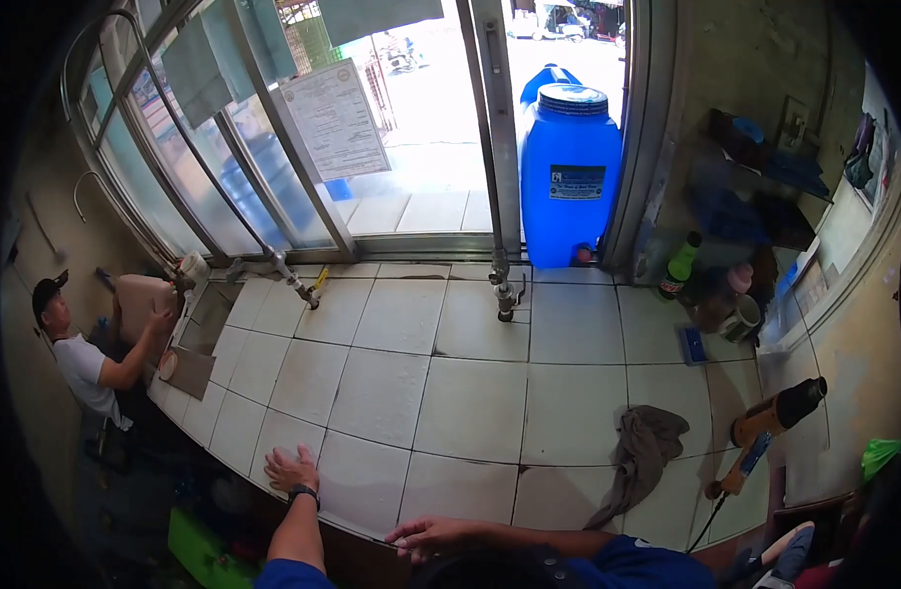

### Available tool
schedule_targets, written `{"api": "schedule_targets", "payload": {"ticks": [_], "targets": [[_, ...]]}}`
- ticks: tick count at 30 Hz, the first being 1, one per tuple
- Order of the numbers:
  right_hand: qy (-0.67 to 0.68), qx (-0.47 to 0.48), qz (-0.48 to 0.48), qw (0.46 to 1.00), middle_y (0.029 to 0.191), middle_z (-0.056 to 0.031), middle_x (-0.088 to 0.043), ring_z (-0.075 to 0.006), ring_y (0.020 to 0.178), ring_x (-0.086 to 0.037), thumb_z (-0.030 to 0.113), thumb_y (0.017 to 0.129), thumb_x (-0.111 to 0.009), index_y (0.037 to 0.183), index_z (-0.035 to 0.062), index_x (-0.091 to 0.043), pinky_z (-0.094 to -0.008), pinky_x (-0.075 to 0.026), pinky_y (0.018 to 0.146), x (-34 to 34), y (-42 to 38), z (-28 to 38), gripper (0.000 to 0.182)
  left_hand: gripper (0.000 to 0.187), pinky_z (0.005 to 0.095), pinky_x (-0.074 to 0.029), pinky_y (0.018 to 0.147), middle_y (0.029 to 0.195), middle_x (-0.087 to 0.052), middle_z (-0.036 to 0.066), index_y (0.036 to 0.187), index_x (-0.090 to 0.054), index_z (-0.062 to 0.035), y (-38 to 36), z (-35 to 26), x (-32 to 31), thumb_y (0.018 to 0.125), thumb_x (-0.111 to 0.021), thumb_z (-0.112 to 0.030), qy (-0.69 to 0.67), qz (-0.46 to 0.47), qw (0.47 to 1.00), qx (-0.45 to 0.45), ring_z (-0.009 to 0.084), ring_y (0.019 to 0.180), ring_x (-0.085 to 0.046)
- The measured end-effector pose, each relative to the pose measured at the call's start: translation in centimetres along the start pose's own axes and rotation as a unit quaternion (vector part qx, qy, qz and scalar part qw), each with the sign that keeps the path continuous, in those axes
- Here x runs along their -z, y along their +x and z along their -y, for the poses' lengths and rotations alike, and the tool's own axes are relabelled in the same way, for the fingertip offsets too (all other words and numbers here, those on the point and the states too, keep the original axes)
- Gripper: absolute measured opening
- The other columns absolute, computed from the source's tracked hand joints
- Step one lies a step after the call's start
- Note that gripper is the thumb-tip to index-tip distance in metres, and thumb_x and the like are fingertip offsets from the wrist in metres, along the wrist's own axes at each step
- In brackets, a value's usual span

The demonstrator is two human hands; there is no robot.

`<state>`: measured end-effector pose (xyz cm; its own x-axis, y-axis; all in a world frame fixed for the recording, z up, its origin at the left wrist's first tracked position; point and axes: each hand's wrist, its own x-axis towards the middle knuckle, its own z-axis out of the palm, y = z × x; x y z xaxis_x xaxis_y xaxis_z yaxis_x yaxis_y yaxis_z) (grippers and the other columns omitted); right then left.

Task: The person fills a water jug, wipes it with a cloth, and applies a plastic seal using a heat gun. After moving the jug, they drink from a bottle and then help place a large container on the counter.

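Observation:
Flat on the white tiled counter (377, 393), near its front edge, lies my left hand (292, 469) with fingers spread and nothing in it. A dark watch (304, 494) is on that wrist. My right hand (436, 536) rests at the counter's front edge to the right of it, fingers loosely apart, holding nothing that I can see. Further right a crumpled grey-brown cloth (647, 452) lies on the tiles. An orange and black heat gun (776, 410) stands at the right end of the counter, with its cord running down to the front edge.
A blue container (571, 182) stands in the window opening. Metal pipes with valves (504, 294) rise from the counter. A green bottle (680, 265), a mug (741, 320) and a small blue box (693, 346) are at the right. Another person (87, 353) holds a pinkish container (141, 309) far left.

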<state>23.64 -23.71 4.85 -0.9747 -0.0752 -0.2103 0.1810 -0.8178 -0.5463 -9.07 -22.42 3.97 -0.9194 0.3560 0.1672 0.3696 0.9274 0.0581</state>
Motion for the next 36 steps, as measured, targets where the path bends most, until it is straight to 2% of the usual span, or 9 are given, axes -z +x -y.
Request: {"api": "schedule_targets", "payload": {"ticks": [18,30,33,36], "targets": [[0.004,-0.001,-0.004,1.000,0.093,-0.0012,-0.062,-0.0090,0.069,-0.059,0.021,0.094,-0.059,0.130,0.0048,-0.049,-0.0208,-0.047,0.057,0.0,0.0,0.0,0.040,0.070,0.0602,-0.031,0.102,0.148,-0.034,0.012,0.136,-0.042,-0.0137,0.5,0.4,-1.3,0.083,-0.054,-0.058,0.001,-0.029,1.000,-0.002,0.0366,0.136,-0.030],[0.011,0.002,-0.002,1.000,0.093,-0.0020,-0.062,-0.0091,0.069,-0.060,0.019,0.095,-0.058,0.129,0.0042,-0.049,-0.0205,-0.047,0.057,0.3,0.1,-0.3,0.039,0.070,0.0593,-0.031,0.101,0.147,-0.035,0.012,0.135,-0.042,-0.0134,0.2,0.1,-0.4,0.083,-0.055,-0.058,-0.005,-0.013,1.000,-0.005,0.0365,0.135,-0.031],[-0.005,-0.005,0.023,1.000,0.100,0.0017,-0.064,-0.0057,0.074,-0.061,0.024,0.095,-0.058,0.132,0.0092,-0.049,-0.0200,-0.049,0.066,0.6,0.1,-0.3,0.041,0.066,0.0594,-0.032,0.100,0.145,-0.037,0.010,0.132,-0.045,-0.0139,0.2,0.2,-1.0,0.083,-0.055,-0.057,-0.002,-0.038,0.999,-0.004,0.0345,0.134,-0.032],[-0.010,-0.011,0.019,1.000,0.100,0.0015,-0.064,-0.0058,0.074,-0.061,0.024,0.095,-0.058,0.132,0.0092,-0.049,-0.0204,-0.049,0.066,0.7,0.2,-0.3,0.041,0.065,0.0596,-0.032,0.100,0.145,-0.037,0.009,0.132,-0.045,-0.0144,0.5,0.3,-1.6,0.083,-0.056,-0.056,0.000,-0.050,0.999,0.000,0.0337,0.134,-0.032]]}}
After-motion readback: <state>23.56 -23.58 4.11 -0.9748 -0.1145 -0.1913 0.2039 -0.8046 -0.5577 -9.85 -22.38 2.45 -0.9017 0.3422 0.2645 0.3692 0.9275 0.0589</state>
